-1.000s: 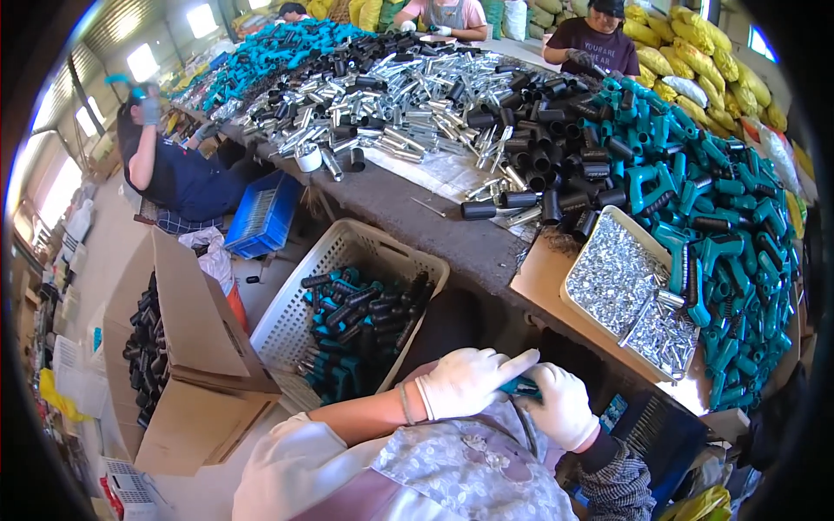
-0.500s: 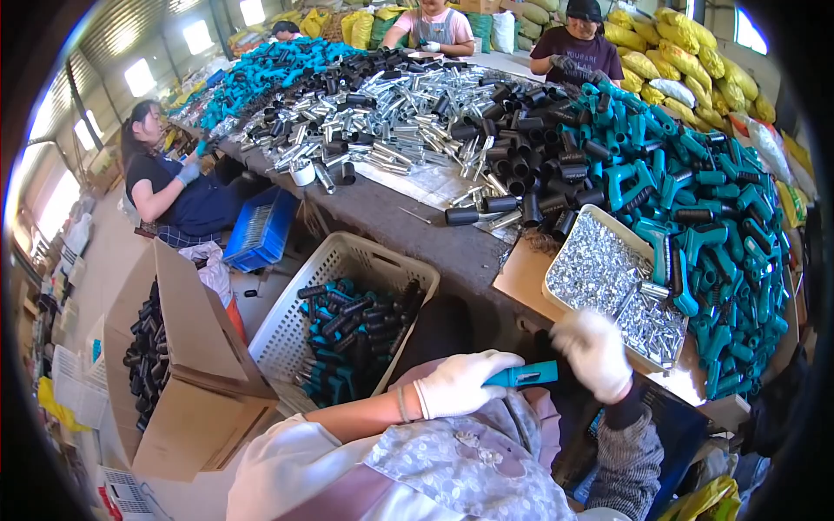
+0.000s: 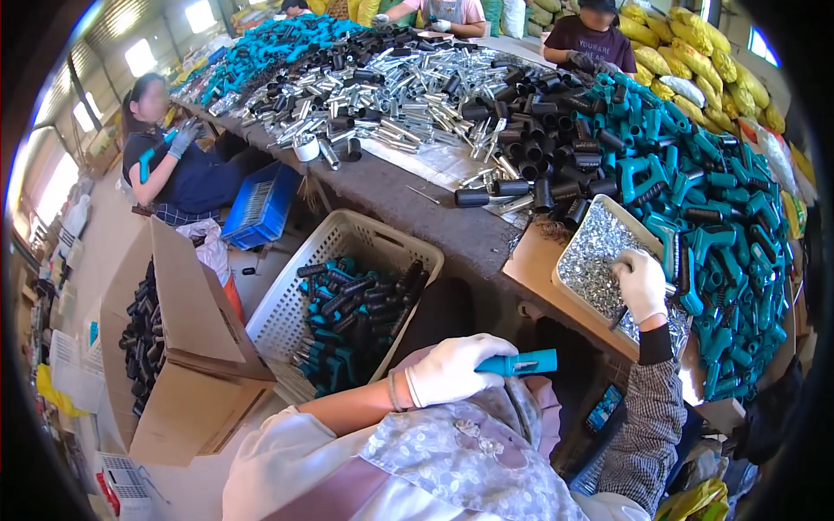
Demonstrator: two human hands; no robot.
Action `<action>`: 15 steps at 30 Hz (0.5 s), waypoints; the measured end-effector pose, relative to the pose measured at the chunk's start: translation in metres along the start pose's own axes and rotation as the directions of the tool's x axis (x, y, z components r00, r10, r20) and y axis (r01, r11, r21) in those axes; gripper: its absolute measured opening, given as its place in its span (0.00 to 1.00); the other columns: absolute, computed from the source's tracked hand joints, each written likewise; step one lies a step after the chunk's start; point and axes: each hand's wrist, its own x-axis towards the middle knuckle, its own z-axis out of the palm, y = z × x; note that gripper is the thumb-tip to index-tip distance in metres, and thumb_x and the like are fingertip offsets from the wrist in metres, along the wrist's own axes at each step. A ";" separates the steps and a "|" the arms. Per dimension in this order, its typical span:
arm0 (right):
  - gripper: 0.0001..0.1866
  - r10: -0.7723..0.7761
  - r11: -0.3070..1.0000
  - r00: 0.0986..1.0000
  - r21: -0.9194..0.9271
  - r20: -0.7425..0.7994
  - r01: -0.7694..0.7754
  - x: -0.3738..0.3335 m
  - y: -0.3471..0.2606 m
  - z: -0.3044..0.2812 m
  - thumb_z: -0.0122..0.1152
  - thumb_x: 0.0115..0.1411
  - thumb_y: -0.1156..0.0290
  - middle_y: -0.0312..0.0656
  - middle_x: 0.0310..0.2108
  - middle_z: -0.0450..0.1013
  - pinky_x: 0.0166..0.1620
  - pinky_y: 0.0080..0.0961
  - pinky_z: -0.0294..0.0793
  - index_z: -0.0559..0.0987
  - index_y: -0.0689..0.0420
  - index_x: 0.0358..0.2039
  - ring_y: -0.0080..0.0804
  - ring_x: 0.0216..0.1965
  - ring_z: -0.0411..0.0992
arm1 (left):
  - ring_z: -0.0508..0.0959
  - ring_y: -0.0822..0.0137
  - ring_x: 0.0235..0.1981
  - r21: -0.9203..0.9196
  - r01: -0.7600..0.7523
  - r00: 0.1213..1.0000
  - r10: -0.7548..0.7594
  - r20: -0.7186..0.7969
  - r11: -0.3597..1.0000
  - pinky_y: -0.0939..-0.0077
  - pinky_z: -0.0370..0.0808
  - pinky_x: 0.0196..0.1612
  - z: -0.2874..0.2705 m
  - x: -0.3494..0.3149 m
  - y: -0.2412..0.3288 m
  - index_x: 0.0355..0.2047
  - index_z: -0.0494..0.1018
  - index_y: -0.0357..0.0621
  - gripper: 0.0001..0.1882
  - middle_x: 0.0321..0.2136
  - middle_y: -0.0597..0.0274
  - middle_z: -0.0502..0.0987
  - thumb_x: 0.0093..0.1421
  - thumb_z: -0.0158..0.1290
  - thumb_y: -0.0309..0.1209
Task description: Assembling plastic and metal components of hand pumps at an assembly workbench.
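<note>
My left hand (image 3: 453, 370), in a white glove, is wrapped around a teal plastic tool housing (image 3: 532, 361) in front of my lap. Its open-looking end points right, and a slot shows on its upper side; the rest lies under my fingers. Over the cream tray (image 3: 561, 282) on the right, my gloved right hand (image 3: 641, 285) has its fingers curled down among small shiny metal pieces (image 3: 599, 247). Whatever those fingertips pinch is hidden. Beside that tray rises a heap of teal housings (image 3: 725, 260).
Metal tubes (image 3: 382, 104) and black sleeves (image 3: 556, 156) cover the table. A white crate (image 3: 347, 227) of teal-and-black parts and a cardboard box (image 3: 195, 373) stand at left, near a blue bin (image 3: 261, 208). Co-workers (image 3: 178, 165) sit around. A phone (image 3: 605, 408) lies by my right arm.
My right hand has moved forward and right, from beside the teal housing into the tray of metal pieces. The left hand keeps its hold. The co-worker at left has raised their hands.
</note>
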 end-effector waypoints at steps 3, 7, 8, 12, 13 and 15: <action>0.07 -0.051 0.992 0.987 0.106 -0.155 0.068 -0.006 0.005 -0.008 0.62 0.57 0.73 0.49 0.32 0.80 0.43 0.36 0.77 0.84 0.60 0.33 0.47 0.37 0.79 | 0.83 0.60 0.40 -0.250 0.130 0.991 -0.136 -0.008 0.960 0.69 0.78 0.47 0.002 0.003 -0.005 0.49 0.77 0.38 0.21 0.39 0.53 0.82 0.55 0.65 0.30; 0.09 0.143 0.826 0.989 0.547 0.034 -0.138 -0.025 -0.044 -0.036 0.61 0.57 0.75 0.39 0.28 0.79 0.38 0.22 0.74 0.84 0.64 0.36 0.23 0.31 0.75 | 0.80 0.71 0.29 -0.469 0.334 0.935 -0.352 0.052 0.817 0.74 0.79 0.35 -0.010 0.009 -0.005 0.52 0.73 0.29 0.24 0.33 0.57 0.81 0.58 0.61 0.31; 0.09 0.136 0.703 0.990 0.701 0.031 -0.119 -0.036 -0.065 -0.036 0.62 0.55 0.73 0.42 0.28 0.80 0.38 0.25 0.75 0.85 0.62 0.33 0.28 0.30 0.77 | 0.80 0.70 0.29 -0.627 0.341 0.919 -0.388 0.067 0.701 0.74 0.78 0.34 -0.008 0.007 -0.009 0.53 0.72 0.28 0.25 0.34 0.55 0.80 0.59 0.58 0.32; 0.08 -0.033 0.714 0.995 0.699 0.098 -0.045 -0.078 -0.115 -0.005 0.69 0.51 0.69 0.43 0.30 0.79 0.40 0.30 0.77 0.84 0.59 0.30 0.37 0.33 0.79 | 0.78 0.70 0.33 -0.753 0.324 0.880 -0.475 0.017 0.573 0.77 0.76 0.39 -0.009 0.014 -0.003 0.57 0.68 0.29 0.29 0.40 0.55 0.79 0.61 0.56 0.37; 0.08 -0.022 0.641 0.980 0.755 0.196 -0.137 -0.086 -0.125 0.002 0.70 0.50 0.70 0.44 0.31 0.79 0.41 0.30 0.77 0.83 0.59 0.30 0.38 0.34 0.79 | 0.78 0.70 0.34 -0.752 0.310 0.890 -0.457 0.013 0.582 0.77 0.77 0.39 -0.008 0.016 -0.004 0.58 0.67 0.29 0.29 0.40 0.55 0.79 0.61 0.56 0.37; 0.09 0.053 0.593 0.954 0.759 0.295 -0.268 -0.099 -0.141 0.016 0.72 0.51 0.71 0.44 0.30 0.79 0.39 0.29 0.77 0.82 0.60 0.32 0.37 0.32 0.79 | 0.79 0.69 0.36 -0.709 0.268 0.914 -0.404 -0.026 0.652 0.77 0.79 0.39 -0.003 0.018 -0.010 0.59 0.66 0.29 0.28 0.42 0.54 0.78 0.63 0.54 0.34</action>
